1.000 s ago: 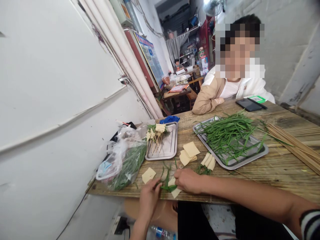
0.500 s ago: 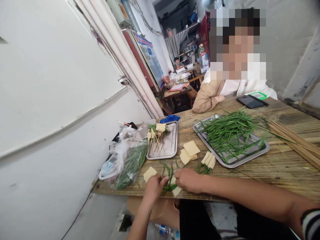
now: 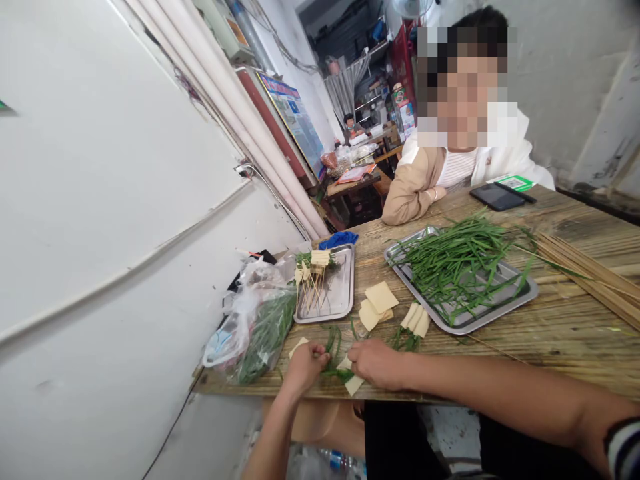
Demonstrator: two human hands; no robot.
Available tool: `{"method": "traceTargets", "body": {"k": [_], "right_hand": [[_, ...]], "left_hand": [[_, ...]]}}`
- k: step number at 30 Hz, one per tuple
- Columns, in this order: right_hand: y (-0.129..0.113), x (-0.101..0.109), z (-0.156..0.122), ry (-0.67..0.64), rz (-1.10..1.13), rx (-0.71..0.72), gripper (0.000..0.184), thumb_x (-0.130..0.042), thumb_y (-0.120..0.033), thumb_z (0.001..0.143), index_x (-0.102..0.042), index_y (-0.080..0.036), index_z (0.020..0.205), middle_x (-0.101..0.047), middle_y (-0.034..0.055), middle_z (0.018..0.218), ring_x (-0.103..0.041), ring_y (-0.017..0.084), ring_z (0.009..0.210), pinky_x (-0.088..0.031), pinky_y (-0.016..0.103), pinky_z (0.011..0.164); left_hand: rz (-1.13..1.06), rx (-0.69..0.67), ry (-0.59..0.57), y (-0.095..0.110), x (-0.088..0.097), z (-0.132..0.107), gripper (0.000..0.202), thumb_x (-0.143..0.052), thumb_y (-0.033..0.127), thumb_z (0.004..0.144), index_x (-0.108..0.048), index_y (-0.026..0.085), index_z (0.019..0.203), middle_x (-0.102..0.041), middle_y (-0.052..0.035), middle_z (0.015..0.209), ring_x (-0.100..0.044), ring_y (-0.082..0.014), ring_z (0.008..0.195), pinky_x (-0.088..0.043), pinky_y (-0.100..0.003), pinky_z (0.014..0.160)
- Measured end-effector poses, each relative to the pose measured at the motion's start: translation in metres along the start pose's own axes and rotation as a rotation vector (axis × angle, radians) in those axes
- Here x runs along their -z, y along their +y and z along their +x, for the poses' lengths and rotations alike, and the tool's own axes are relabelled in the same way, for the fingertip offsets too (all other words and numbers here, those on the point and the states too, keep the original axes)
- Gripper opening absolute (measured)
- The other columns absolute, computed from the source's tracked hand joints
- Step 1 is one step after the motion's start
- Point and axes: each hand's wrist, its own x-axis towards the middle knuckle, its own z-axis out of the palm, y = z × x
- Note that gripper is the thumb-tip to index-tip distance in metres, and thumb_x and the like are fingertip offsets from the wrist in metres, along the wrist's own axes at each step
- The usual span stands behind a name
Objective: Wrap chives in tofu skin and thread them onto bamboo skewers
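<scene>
My left hand (image 3: 307,367) is closed, thumb and fingers pinched at the left ends of some green chives (image 3: 336,373) near the table's front edge. The chives lie across a pale yellow tofu sheet (image 3: 354,385). My right hand (image 3: 377,363) is closed at that sheet's right side, its fingertips partly hidden. Another tofu sheet (image 3: 299,345) is partly covered by my left hand. Beyond my hands lies a small stack of square tofu sheets (image 3: 377,303). Several finished tofu rolls (image 3: 415,320) with chives sticking out rest beside my right hand.
A metal tray (image 3: 470,328) holds a heap of loose chives (image 3: 455,260). The smaller tray (image 3: 345,287) carries skewered rolls (image 3: 313,267). Plastic bags of greens (image 3: 265,333) stand at the left wall. Bamboo skewers (image 3: 590,280) lie right. Across the table sits a person (image 3: 415,180) near a phone (image 3: 497,197).
My left hand has shifted slightly left and covers more of the left tofu sheet. My right hand stays nearly in place. The camera view has tilted a little.
</scene>
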Motion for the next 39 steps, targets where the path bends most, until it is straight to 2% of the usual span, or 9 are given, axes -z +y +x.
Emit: {"method": "traceTargets", "body": {"k": [6,10,21,23,27,29,31,34,39], "right_hand": [[0.000,0.001,0.000,0.003,-0.010,0.017,0.017,-0.055,-0.022,0.082,-0.061,-0.015,0.068,-0.060,0.0042,0.075,-0.049,0.018,0.073,-0.032,0.030,0.054],[0.000,0.003,-0.001,0.007,-0.006,0.028,0.016,-0.055,-0.020,0.082,-0.061,-0.014,0.068,-0.061,0.0048,0.077,-0.050,0.018,0.075,-0.032,0.030,0.055],[-0.004,-0.004,0.000,0.094,-0.042,0.039,0.025,-0.041,-0.014,0.090,-0.062,-0.011,0.077,-0.060,0.0092,0.082,-0.050,0.019,0.078,-0.035,0.030,0.062],[0.000,0.002,0.001,0.088,-0.027,0.000,0.025,-0.041,-0.015,0.090,-0.063,-0.011,0.080,-0.061,0.0093,0.083,-0.050,0.019,0.080,-0.035,0.029,0.062],[0.012,0.027,0.007,0.024,0.052,-0.192,0.023,-0.045,-0.022,0.091,-0.066,-0.013,0.084,-0.063,0.0081,0.086,-0.054,0.017,0.078,-0.035,0.027,0.060],[0.018,0.044,0.010,0.008,0.069,-0.233,0.023,-0.048,-0.026,0.090,-0.067,-0.014,0.086,-0.064,0.0074,0.088,-0.055,0.017,0.079,-0.034,0.026,0.059],[0.021,0.062,0.015,0.005,0.070,-0.228,0.022,-0.050,-0.027,0.089,-0.068,-0.015,0.086,-0.065,0.0069,0.088,-0.057,0.017,0.081,-0.034,0.025,0.058],[0.021,0.091,0.023,-0.052,0.051,-0.170,0.022,-0.051,-0.026,0.088,-0.070,-0.016,0.084,-0.066,0.0072,0.087,-0.059,0.017,0.081,-0.034,0.025,0.057],[0.020,0.135,0.042,-0.181,-0.028,-0.045,0.022,-0.051,-0.023,0.086,-0.071,-0.014,0.085,-0.068,0.0100,0.087,-0.059,0.018,0.075,-0.032,0.024,0.054]], "left_hand": [[-0.241,0.042,-0.028,-0.003,0.018,0.005,0.034,-0.064,0.047,0.059,-0.044,0.020,0.062,-0.053,0.0050,0.051,-0.054,-0.0120,0.046,-0.038,-0.022,0.045],[-0.311,0.000,-0.002,-0.004,0.031,0.007,0.038,-0.065,0.052,0.058,-0.049,0.019,0.068,-0.059,0.0023,0.058,-0.058,-0.0115,0.055,-0.045,-0.023,0.055],[-0.060,-0.067,-0.032,-0.024,0.015,-0.012,0.031,-0.067,0.021,0.054,-0.068,0.016,0.084,-0.069,-0.0034,0.074,-0.065,-0.0216,0.074,-0.048,-0.031,0.070],[-0.002,-0.095,0.044,-0.028,0.014,-0.021,0.036,-0.063,0.024,0.062,-0.068,0.015,0.096,-0.071,-0.0079,0.087,-0.066,-0.0229,0.083,-0.049,-0.033,0.076],[0.122,-0.236,0.448,-0.024,0.020,-0.039,0.037,-0.046,0.037,0.082,-0.066,0.016,0.106,-0.067,-0.0130,0.109,-0.061,-0.0245,0.102,-0.044,-0.040,0.093],[0.138,-0.383,0.513,-0.012,0.021,-0.045,0.039,-0.043,0.039,0.086,-0.062,0.018,0.114,-0.063,-0.0115,0.119,-0.055,-0.0236,0.114,-0.037,-0.041,0.101],[0.157,-0.540,0.450,0.004,0.019,-0.045,0.042,-0.047,0.037,0.086,-0.055,0.021,0.124,-0.056,-0.0100,0.130,-0.046,-0.0231,0.125,-0.027,-0.043,0.109],[0.102,-0.590,0.327,0.030,0.014,-0.038,0.052,-0.057,0.035,0.081,-0.049,0.020,0.130,-0.051,-0.0105,0.135,-0.040,-0.0256,0.131,-0.015,-0.045,0.113],[-0.203,-0.560,-0.045,0.066,0.032,-0.027,0.046,-0.060,0.037,0.079,-0.058,0.018,0.120,-0.064,-0.0104,0.117,-0.055,-0.0254,0.111,-0.037,-0.036,0.099]]}}
